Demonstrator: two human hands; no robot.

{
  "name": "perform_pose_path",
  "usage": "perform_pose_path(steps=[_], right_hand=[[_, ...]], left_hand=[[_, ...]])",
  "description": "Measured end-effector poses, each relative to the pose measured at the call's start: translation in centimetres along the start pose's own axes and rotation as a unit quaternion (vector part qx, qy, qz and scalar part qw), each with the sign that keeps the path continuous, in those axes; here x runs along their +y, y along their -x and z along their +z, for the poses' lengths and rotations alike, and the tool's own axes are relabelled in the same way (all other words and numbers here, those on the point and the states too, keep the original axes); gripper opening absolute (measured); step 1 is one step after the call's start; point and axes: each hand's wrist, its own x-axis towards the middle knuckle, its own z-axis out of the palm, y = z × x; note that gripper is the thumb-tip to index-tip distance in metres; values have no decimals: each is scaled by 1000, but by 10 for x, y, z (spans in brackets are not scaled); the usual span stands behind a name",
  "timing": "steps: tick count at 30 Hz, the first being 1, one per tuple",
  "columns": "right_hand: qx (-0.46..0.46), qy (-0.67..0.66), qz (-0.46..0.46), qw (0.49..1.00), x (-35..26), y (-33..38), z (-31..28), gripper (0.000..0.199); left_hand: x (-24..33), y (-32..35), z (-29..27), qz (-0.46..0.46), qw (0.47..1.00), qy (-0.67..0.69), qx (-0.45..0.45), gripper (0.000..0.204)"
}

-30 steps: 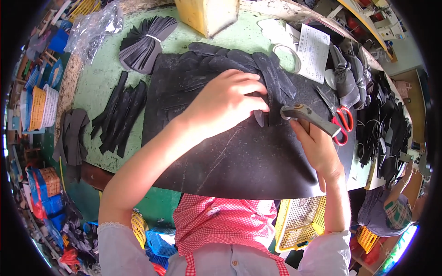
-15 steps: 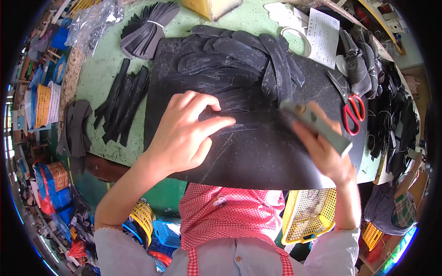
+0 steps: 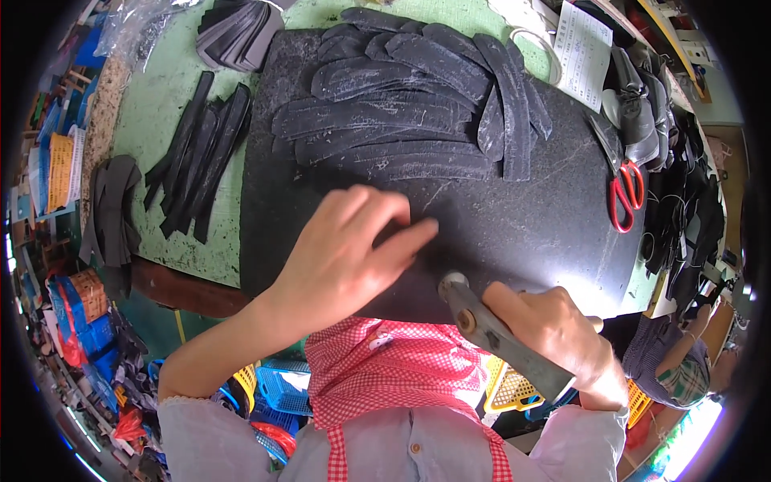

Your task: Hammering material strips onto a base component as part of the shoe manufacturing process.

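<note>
Okay so the right grip (image 3: pixel 554 333) is wrapped firmly around the handle of a hammer with a chunky grey metal head (image 3: pixel 498 329), low over the near edge of a big black rubbery-looking mat (image 3: pixel 522 217); the head sits slantwise just left of the knuckles, and a pale bit of handle pokes out the other side. Left grip (image 3: pixel 341 253) looks released: fingers half curled, index stretched toward the hammer's front end but not touching it. The overlapping pile of long, flat black strips with pale dusty smudges (image 3: pixel 385 116) lies on the mat just beyond the left grip, and farther off from the right one. Red-handled metal scissors (image 3: pixel 622 170) rest to the right of that pile, and more narrow black strips (image 3: pixel 217 153) lie left of the mat on the scuffed green desk (image 3: pixel 185 261).
</note>
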Motion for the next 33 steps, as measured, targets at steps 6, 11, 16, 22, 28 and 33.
perform_pose_path(steps=[6,11,16,22,28,33], right_hand=[[-16,-15,14,1000,-5,3,16,20],[-38,-11,45,998,-6,3,23,18],[-18,-17,52,998,-5,9,30,18],[-19,-44,71,996,-1,14,36,17],[-22,-53,73,996,2,17,37,17],[18,4,44,999,2,18,23,15]], left_hand=[[-5,14,-14,79,993,70,-50,45],[11,7,-1,32,998,23,-40,53],[-2,2,7,58,993,90,-54,48],[2,-8,2,18,994,85,-63,34],[-8,-9,7,49,991,118,-40,28],[-14,-6,9,169,983,67,-1,21]])
